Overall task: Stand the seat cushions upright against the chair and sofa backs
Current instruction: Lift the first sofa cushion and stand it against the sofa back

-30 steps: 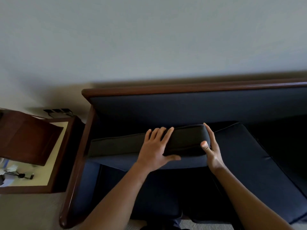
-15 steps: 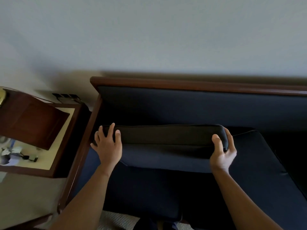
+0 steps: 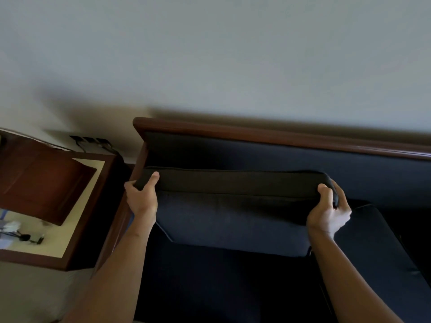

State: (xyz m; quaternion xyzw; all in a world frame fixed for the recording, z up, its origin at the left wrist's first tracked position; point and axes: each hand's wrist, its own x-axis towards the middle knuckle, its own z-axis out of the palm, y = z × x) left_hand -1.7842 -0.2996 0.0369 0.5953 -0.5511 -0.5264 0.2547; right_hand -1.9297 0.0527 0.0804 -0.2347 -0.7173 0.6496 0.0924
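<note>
A dark navy seat cushion (image 3: 233,220) is tipped up on its back edge at the left end of the sofa, its raised edge leaning toward the padded sofa back (image 3: 279,157). My left hand (image 3: 142,199) grips the cushion's upper left corner, thumb over the top. My right hand (image 3: 330,210) holds the upper right corner the same way. A second navy seat cushion (image 3: 373,252) lies flat on the sofa to the right. The bare dark seat base (image 3: 210,287) shows below the raised cushion.
The sofa's wooden top rail (image 3: 279,134) runs along a plain wall, and its wooden left arm (image 3: 116,229) is just beside my left wrist. A wooden side table (image 3: 77,229) with a dark lamp shade (image 3: 39,180) and small items stands to the left.
My left hand slid from the middle of the cushion's edge to its left corner. Both hands have raised the cushion higher, so more of its face shows.
</note>
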